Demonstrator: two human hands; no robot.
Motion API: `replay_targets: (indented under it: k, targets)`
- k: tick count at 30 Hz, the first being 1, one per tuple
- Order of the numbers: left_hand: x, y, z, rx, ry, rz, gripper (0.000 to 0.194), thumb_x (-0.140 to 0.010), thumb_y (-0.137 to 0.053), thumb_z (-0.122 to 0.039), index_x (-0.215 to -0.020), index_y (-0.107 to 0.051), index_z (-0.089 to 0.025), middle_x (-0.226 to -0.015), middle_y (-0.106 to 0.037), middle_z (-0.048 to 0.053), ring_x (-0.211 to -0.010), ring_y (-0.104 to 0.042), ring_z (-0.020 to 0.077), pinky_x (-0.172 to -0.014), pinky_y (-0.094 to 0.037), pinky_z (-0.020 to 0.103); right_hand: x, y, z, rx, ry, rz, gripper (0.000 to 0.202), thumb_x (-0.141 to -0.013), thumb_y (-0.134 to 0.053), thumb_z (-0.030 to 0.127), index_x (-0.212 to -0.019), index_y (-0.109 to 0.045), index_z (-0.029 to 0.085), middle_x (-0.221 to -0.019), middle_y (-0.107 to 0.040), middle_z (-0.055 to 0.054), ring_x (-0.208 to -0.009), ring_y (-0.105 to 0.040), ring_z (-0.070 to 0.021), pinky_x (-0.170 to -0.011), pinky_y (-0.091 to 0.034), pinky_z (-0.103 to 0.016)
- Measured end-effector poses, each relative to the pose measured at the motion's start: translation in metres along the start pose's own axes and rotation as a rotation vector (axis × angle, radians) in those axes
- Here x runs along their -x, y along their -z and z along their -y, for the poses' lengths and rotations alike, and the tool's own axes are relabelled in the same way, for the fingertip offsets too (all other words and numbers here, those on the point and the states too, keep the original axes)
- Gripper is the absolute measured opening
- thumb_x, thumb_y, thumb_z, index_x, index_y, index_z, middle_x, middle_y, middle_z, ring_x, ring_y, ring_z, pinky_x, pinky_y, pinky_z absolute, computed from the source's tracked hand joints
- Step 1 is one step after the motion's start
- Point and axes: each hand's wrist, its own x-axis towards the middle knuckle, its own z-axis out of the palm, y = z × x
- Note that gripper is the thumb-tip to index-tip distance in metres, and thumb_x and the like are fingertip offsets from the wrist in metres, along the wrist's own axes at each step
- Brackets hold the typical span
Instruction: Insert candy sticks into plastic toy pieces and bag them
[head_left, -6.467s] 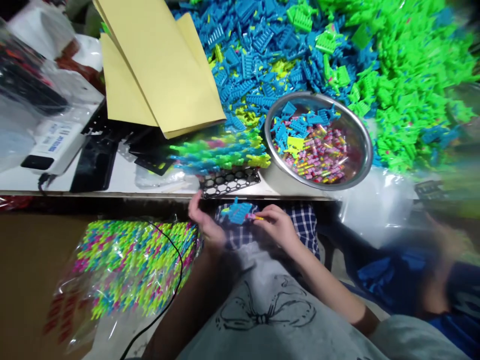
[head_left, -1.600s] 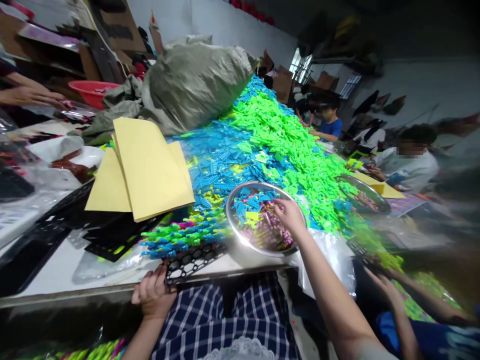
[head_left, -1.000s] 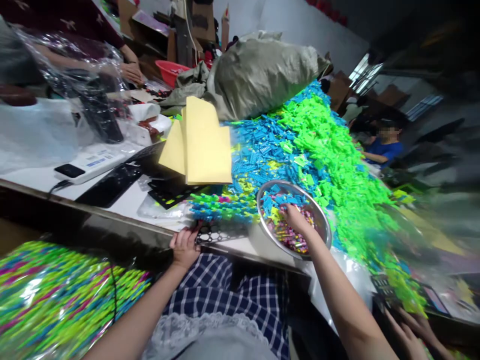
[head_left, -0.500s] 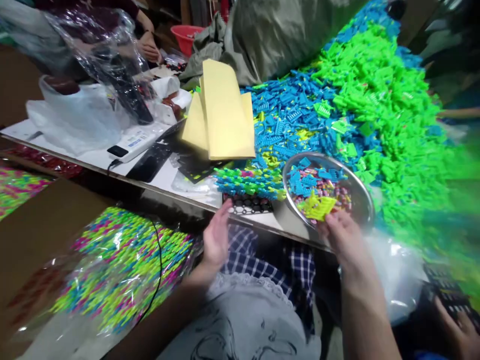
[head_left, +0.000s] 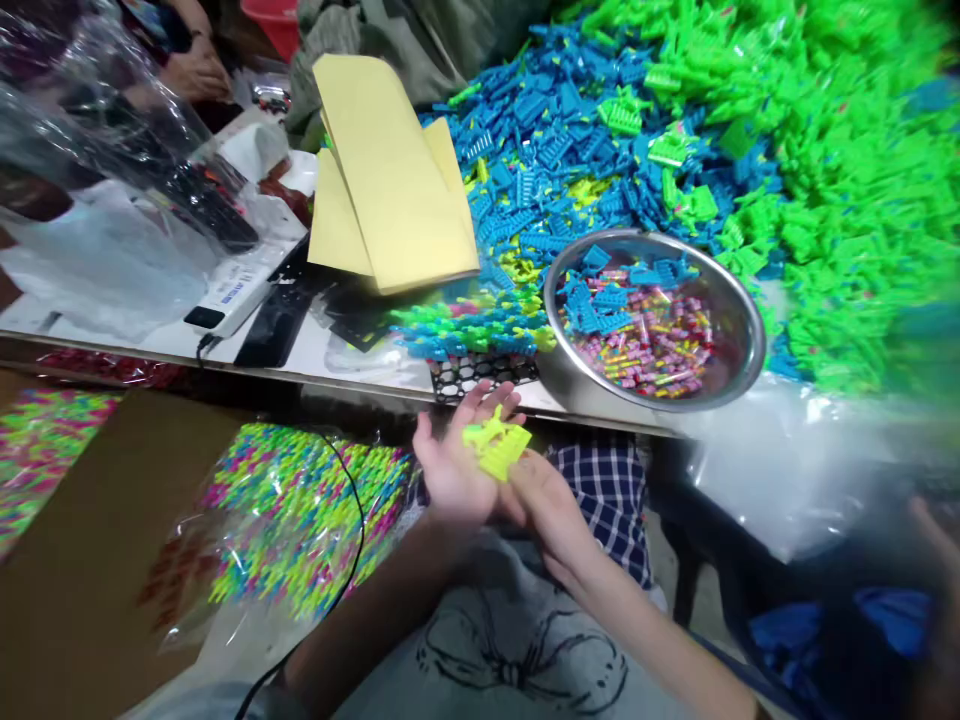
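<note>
Pinched in my right hand [head_left: 551, 505] is a yellow plastic piece [head_left: 496, 445] with a ridged flat part and a jagged end. My left hand [head_left: 459, 460] lies palm up just under the piece, its fingers spread; whether the palm touches it I cannot tell. Beyond my hands, at the table edge, a black honeycomb tray [head_left: 484, 376] carries rows of blue, green and yellow pieces [head_left: 469, 325]. To the right stands a metal bowl [head_left: 739, 375] with small pink and yellow wrapped bits [head_left: 660, 345] and several blue pieces [head_left: 600, 305] in it.
Blue pieces [head_left: 555, 120] and green pieces [head_left: 862, 200] are heaped at the back and right. Yellow card sheets [head_left: 397, 190] lean left of them. A white power strip [head_left: 232, 300] lies on the table. Below left, bagged coloured pieces [head_left: 300, 510] sit under a black cable [head_left: 358, 490].
My right hand has carried the yellow piece from over the bowl leftward to my left palm. The view has shifted, and the bowl appears nearer.
</note>
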Motion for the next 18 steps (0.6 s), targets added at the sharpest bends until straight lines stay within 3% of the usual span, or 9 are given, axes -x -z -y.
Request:
replay_targets:
  k: [4, 7, 11, 14, 18]
  targets:
    - [0.002, -0.011, 0.003, -0.052, -0.077, -0.108, 0.024, -0.074, -0.054, -0.039, -0.086, -0.06, -0.019, -0.086, -0.065, 0.003, -0.075, -0.062, 0.0147, -0.07, -0.05, 0.028, -0.005, 0.004, -0.005, -0.062, -0.056, 0.041, 0.035, -0.064, -0.07, 0.038, -0.089, -0.055, 0.019, -0.057, -0.053, 0.005, -0.046, -0.042, -0.0064, -0.044, -0.03, -0.019]
    - [-0.002, -0.014, 0.001, -0.025, -0.028, -0.273, 0.006, -0.075, -0.056, -0.024, -0.078, -0.059, -0.02, -0.072, -0.061, -0.004, -0.055, -0.056, 0.0066, -0.062, -0.049, 0.022, -0.006, 0.012, -0.004, -0.05, -0.119, 0.065, 0.038, -0.061, -0.072, 0.036, -0.091, -0.057, 0.018, -0.062, -0.056, 0.003, -0.048, -0.046, -0.007, -0.045, -0.031, -0.019]
    - [-0.01, -0.016, -0.004, 0.11, 0.114, -0.429, 0.012, -0.083, -0.048, -0.023, -0.081, -0.059, -0.02, -0.071, -0.062, -0.006, -0.051, -0.055, 0.004, -0.062, -0.048, 0.02, -0.002, 0.024, 0.003, -0.014, -0.154, 0.175, 0.039, -0.066, -0.069, 0.038, -0.097, -0.055, 0.018, -0.056, -0.053, 0.005, -0.045, -0.045, -0.0072, -0.044, -0.032, -0.019]
    - [-0.014, -0.019, -0.008, 0.149, 0.162, -0.455, 0.019, -0.087, -0.042, -0.029, -0.081, -0.058, -0.019, -0.07, -0.062, -0.006, -0.05, -0.054, 0.0039, -0.062, -0.048, 0.02, -0.001, 0.028, 0.006, 0.011, -0.128, 0.247, 0.04, -0.066, -0.071, 0.034, -0.098, -0.05, 0.02, -0.062, -0.06, 0.004, -0.055, -0.054, -0.0096, -0.051, -0.038, -0.02]
    - [-0.015, -0.018, -0.008, 0.182, 0.232, -0.441, 0.026, -0.087, -0.04, -0.037, -0.083, -0.057, -0.019, -0.069, -0.062, -0.005, -0.049, -0.054, 0.0047, -0.06, -0.048, 0.02, -0.004, 0.029, 0.008, 0.051, -0.147, 0.236, 0.033, -0.066, -0.07, 0.038, -0.085, -0.052, 0.018, -0.063, -0.064, 0.001, -0.058, -0.057, -0.011, -0.053, -0.04, -0.021]
